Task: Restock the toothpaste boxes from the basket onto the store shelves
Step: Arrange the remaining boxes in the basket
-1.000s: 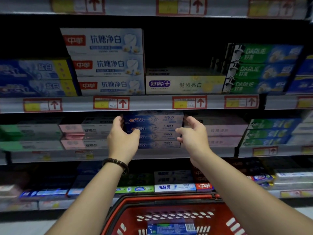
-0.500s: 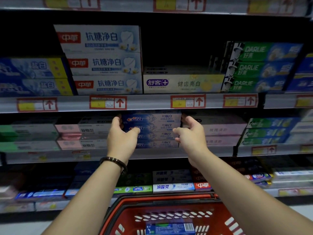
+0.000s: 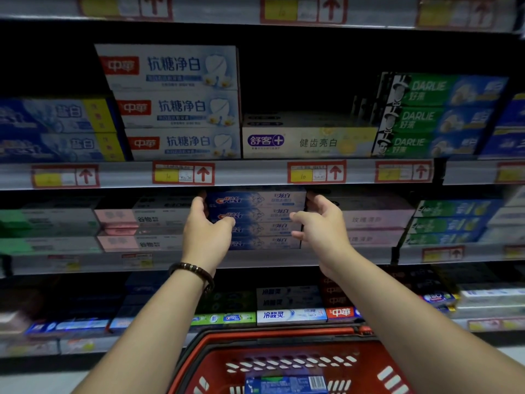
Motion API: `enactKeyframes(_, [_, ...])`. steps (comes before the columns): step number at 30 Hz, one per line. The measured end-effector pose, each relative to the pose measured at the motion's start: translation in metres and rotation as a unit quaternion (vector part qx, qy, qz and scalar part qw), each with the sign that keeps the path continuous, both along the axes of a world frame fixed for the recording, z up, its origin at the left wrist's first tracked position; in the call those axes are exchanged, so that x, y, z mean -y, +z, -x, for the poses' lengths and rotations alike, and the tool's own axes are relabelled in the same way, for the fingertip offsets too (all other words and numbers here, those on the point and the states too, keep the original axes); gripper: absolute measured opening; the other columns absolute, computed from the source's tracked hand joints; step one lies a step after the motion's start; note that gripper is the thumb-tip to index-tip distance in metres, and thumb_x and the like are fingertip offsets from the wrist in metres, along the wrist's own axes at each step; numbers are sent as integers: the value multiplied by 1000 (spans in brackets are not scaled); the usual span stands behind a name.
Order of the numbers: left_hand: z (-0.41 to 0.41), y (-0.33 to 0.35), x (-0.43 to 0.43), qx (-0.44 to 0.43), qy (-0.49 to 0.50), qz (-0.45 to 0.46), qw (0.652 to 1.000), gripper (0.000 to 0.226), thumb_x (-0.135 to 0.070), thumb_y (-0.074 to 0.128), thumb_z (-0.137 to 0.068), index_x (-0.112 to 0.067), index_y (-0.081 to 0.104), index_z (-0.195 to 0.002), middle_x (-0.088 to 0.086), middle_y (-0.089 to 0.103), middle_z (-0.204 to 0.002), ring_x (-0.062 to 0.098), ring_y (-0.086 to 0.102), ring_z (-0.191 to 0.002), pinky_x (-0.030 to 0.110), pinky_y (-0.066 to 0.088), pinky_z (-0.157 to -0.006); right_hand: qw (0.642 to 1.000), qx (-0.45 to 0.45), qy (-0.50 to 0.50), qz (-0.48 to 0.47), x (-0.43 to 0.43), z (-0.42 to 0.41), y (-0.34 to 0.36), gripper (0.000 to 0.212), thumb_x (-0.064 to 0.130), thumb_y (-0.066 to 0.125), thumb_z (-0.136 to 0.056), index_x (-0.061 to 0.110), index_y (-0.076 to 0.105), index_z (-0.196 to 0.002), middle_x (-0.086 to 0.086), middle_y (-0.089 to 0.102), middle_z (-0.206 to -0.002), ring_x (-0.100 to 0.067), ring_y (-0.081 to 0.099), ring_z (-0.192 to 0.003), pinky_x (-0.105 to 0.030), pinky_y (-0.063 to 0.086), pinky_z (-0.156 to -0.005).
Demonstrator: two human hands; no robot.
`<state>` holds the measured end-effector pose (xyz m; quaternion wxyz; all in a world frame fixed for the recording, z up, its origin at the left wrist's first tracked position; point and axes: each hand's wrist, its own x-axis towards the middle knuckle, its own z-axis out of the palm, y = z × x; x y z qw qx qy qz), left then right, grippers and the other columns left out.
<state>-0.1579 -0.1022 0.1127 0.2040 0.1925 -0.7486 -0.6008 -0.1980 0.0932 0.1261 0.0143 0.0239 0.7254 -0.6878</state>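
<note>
A stack of several blue-and-white Crest toothpaste boxes [image 3: 261,220] stands on the middle shelf [image 3: 255,258], just under the shelf above. My left hand [image 3: 207,231] holds the stack's left end, fingers along the end and thumb across the front. At the right end my right hand [image 3: 321,223] grips it the same way, fingers high on the end and thumb on the front. Below me the red basket [image 3: 270,335] holds a blue toothpaste box [image 3: 287,383], partly cut off by the frame.
Pink and grey boxes [image 3: 142,223] flank the stack on the left, pale pink ones [image 3: 372,220] on the right. The shelf above carries white boxes [image 3: 181,106], a single white-and-yellow box [image 3: 309,142] with a gap over it, and green Darlie boxes [image 3: 437,118].
Both hands stay at the ends of the Crest stack, edging slightly up and forward. The view shifts a little.
</note>
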Motion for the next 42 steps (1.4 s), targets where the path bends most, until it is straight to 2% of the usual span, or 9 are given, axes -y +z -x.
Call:
enactKeyframes(7, [1, 2, 0, 9, -6, -13, 1000, 76, -10, 66, -97, -24, 28, -161, -11, 51, -125, 2, 54, -90, 33, 45, -89, 1000, 10, 14, 10, 0, 2, 0, 81, -1, 65, -99, 18, 26, -167, 1, 59, -142, -19, 66, -118, -41, 63, -96])
enactKeyframes(10, [3, 2, 1, 14, -5, -50, 999, 79, -7, 66, -92, -26, 31, -159, -3, 57, -139, 19, 61, -115, 48, 51, -104, 1000, 12, 23, 10, 0, 3, -2, 79, -6, 60, -100, 18, 26, -167, 11, 62, -123, -18, 67, -116, -39, 64, -93])
enactKeyframes(14, [3, 4, 3, 17, -12, -84, 996, 87, -4, 68, -88, -25, 28, -162, -7, 57, -136, 20, 57, -122, 49, 48, -110, 999, 8, 30, 13, -1, 3, -3, 77, -8, 57, -100, 18, 27, -167, 20, 59, -110, -19, 66, -117, -41, 63, -95])
enactKeyframes(17, [3, 4, 5, 20, -19, -89, 996, 88, -5, 68, -84, -26, 29, -160, -1, 57, -141, 22, 58, -123, 50, 47, -110, 999, 13, 32, 14, -1, 5, -2, 79, -11, 55, -100, 18, 26, -168, 10, 61, -130, -21, 65, -121, -39, 64, -92])
enactKeyframes(21, [1, 4, 3, 8, -19, -67, 998, 71, 9, 57, -91, -23, 39, -152, -6, 61, -121, 6, 58, -96, 38, 53, -88, 999, 21, 33, 18, -1, 6, -3, 82, -11, 55, -100, 21, 24, -168, -2, 53, -155, -23, 65, -122, -39, 66, -88])
enactKeyframes(26, [0, 5, 1, 8, -20, -64, 998, 68, 7, 57, -92, -21, 41, -152, -10, 62, -118, 10, 60, -104, 50, 53, -102, 999, 18, 29, 20, -3, 5, -4, 85, -9, 58, -99, 21, 20, -169, -2, 38, -167, -25, 64, -127, -41, 65, -91])
enactKeyframes(31, [-2, 6, -1, -2, -18, -68, 998, 62, 4, 59, -95, -21, 43, -150, -12, 63, -112, 10, 62, -100, 47, 55, -98, 999, 13, 32, 19, -4, 2, -4, 87, -10, 57, -99, 21, 18, -170, -2, 41, -164, -26, 63, -128, -45, 63, -96])
enactKeyframes(39, [-8, 8, -1, -17, -18, -60, 998, 75, -1, 62, -99, -21, 26, -162, -6, 49, -139, 11, 49, -117, 33, 44, -99, 1000, -9, 14, -8, -9, -3, -8, 82, -7, 63, -99, 22, 26, -167, 0, 46, -144, -18, 67, -107, -44, 63, -95])
enactKeyframes(42, [-14, 9, 0, -20, -15, -49, 998, 79, -2, 63, -98, -21, 23, -163, 2, 39, -160, 9, 41, -123, 32, 40, -102, 1000, -11, 9, -9, -12, -9, -6, 81, -5, 64, -99, 22, 28, -166, -7, 38, -159, -11, 64, -95, -46, 62, -96])
